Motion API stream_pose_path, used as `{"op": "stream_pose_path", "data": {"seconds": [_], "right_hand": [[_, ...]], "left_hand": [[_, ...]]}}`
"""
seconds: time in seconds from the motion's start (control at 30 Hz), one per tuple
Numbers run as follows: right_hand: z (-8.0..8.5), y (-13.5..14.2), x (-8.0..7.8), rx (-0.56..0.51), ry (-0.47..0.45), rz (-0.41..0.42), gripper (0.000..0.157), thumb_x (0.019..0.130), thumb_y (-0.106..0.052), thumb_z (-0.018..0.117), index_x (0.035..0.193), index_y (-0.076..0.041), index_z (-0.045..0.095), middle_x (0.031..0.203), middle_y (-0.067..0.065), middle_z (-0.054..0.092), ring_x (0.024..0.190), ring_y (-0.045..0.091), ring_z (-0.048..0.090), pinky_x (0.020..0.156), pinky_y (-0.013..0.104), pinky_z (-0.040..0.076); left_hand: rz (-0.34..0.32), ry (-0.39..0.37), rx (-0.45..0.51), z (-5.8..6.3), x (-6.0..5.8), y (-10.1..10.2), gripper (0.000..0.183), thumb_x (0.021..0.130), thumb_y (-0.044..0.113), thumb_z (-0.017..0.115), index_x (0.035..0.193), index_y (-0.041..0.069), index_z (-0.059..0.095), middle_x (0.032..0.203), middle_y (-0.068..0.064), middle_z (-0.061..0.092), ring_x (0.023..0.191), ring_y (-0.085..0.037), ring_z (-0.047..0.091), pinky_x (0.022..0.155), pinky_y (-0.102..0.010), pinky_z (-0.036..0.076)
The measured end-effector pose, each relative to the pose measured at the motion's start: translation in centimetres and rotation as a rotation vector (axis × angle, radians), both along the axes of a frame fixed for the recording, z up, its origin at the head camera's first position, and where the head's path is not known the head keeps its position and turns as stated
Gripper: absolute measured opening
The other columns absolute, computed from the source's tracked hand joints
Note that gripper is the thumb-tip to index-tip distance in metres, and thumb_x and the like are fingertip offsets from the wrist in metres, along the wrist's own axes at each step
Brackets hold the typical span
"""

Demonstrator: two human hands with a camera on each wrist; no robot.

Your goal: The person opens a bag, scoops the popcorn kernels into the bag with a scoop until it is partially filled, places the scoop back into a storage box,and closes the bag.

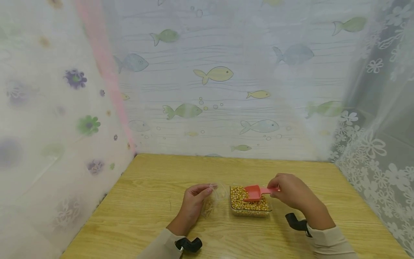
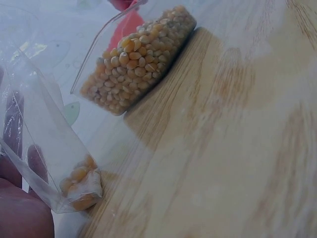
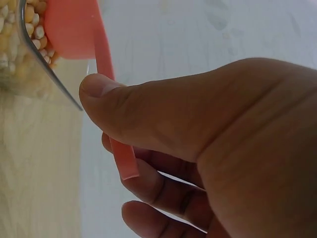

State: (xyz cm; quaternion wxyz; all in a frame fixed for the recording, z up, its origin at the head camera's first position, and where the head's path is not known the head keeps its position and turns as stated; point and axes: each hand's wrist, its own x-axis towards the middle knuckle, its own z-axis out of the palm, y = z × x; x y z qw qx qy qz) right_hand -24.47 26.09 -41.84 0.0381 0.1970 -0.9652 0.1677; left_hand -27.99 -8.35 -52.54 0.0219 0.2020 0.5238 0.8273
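My right hand (image 1: 292, 190) pinches the handle of a red scoop (image 1: 254, 193) between thumb and fingers. The scoop's bowl dips into the corn kernels (image 1: 240, 204) that fill a clear rectangular container (image 1: 250, 213). Seen from the right wrist, the thumb lies across the handle (image 3: 105, 62) near the container's rim (image 3: 37, 54). To the left of the container, my left hand (image 1: 193, 201) holds a clear plastic bag (image 1: 210, 205) by its upper edge. Some kernels (image 2: 79, 181) sit in the bag's bottom corner, low over the table in the left wrist view.
The wooden table (image 1: 145, 187) stretches around the container. Behind it hangs a pale curtain with fish prints (image 1: 220, 73); a flowered sheet (image 1: 87, 126) hangs at the left and a sheer flowered one (image 1: 372, 144) at the right. Black curved wrist mounts (image 1: 295, 222) sit at both cuffs.
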Motion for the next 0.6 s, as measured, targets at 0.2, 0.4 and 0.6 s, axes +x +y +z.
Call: {"op": "stream_pose_path", "data": {"seconds": [0.2,0.4,0.6], "right_hand": [[-0.3,-0.3,0.0,-0.001,-0.006,0.02,0.015,0.086,-0.011,0.083,0.101,-0.013,0.081,0.094,-0.005,0.07,0.081,0.012,0.063,0.07,0.033,0.055],[-0.7,-0.6,-0.2,0.007,-0.013,0.019,0.014,0.087,-0.01,0.083,0.101,-0.013,0.081,0.093,-0.005,0.07,0.081,0.01,0.062,0.07,0.033,0.054],[-1.1,-0.7,-0.4,0.008,-0.003,0.019,0.011,0.088,-0.01,0.082,0.099,-0.014,0.081,0.09,-0.006,0.068,0.079,0.008,0.061,0.069,0.032,0.054]], "left_hand": [[0.003,-0.005,-0.003,0.1,0.0,0.0,0.018,0.101,0.003,0.065,0.106,0.01,0.081,0.115,-0.004,0.079,0.116,-0.02,0.071,0.103,-0.032,0.054],[-0.001,-0.003,-0.001,0.1,0.0,0.0,0.02,0.101,0.003,0.064,0.106,0.011,0.082,0.114,-0.002,0.079,0.116,-0.019,0.071,0.103,-0.032,0.054],[-0.007,0.006,-0.001,0.0,0.0,0.0,0.021,0.101,0.003,0.063,0.106,0.012,0.081,0.115,-0.003,0.079,0.116,-0.019,0.071,0.104,-0.033,0.054]]}}
